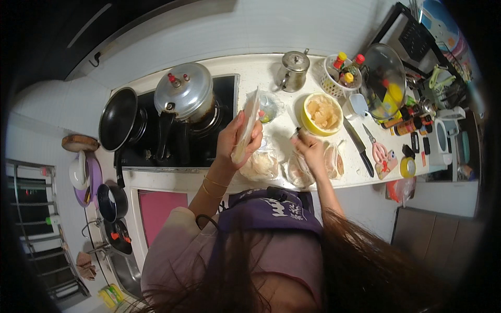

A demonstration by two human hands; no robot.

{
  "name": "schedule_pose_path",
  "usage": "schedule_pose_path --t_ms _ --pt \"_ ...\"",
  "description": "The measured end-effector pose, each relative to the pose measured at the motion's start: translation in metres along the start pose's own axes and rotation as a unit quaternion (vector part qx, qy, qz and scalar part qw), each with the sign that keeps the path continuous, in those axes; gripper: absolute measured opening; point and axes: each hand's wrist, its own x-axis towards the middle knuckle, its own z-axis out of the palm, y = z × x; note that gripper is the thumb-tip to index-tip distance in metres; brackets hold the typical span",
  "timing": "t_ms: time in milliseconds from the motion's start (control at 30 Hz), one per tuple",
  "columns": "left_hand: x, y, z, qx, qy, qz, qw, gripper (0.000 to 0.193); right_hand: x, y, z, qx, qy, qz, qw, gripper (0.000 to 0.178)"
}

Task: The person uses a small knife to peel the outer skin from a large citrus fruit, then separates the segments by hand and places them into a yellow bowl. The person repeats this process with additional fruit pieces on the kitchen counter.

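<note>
My left hand (pixel 241 140) is raised over the counter's front part, its fingers closed round a flat, pale plastic bag (pixel 247 125) seen nearly edge-on; its contents cannot be made out. Lower and to the right, my right hand (pixel 309 152) pinches the top of a clear plastic bag of pale pinkish food (pixel 299 172) resting on the counter. Similar bags lie on either side: a bag of whitish food (pixel 260 166) to the left and a bag of pinkish food (pixel 334 160) to the right. Behind stands a yellow bowl (pixel 307 121) filled with pale, raw-looking meat pieces.
On the left, a pressure cooker (pixel 183 93) and a black frying pan (pixel 118 119) sit on the black cooktop (pixel 151 163). A knife (pixel 358 146) and pink-handled scissors (pixel 380 152) lie right. Farther back are a metal pot (pixel 294 72) and a white basket (pixel 329 83) of bottles.
</note>
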Motion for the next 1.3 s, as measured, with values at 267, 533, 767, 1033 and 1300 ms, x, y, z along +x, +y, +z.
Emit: schedule_pose_path --t_ms 267,533,767,1033,1300 --pt "0.0 0.018 0.005 -0.027 -0.055 0.052 0.997 0.046 -0.022 0.067 0.049 -0.234 -0.191 -0.03 0.953 0.035" --pt "0.005 0.012 0.013 -0.035 -0.064 0.031 0.997 0.044 -0.025 0.001 0.011 -0.168 -0.03 0.012 0.985 0.033" --pt "0.017 -0.002 0.026 0.037 -0.029 -0.01 0.999 0.044 -0.069 -0.077 -0.008 -0.083 0.016 -0.293 0.952 0.018" --pt "0.022 -0.021 0.039 0.081 -0.056 -0.036 0.995 0.043 -0.071 -0.113 -0.004 -0.129 -0.041 -0.366 0.921 0.02" --pt "0.026 -0.021 0.041 0.124 0.005 0.079 0.989 0.043 -0.082 -0.104 -0.016 0.065 -0.059 -0.111 0.99 0.022"
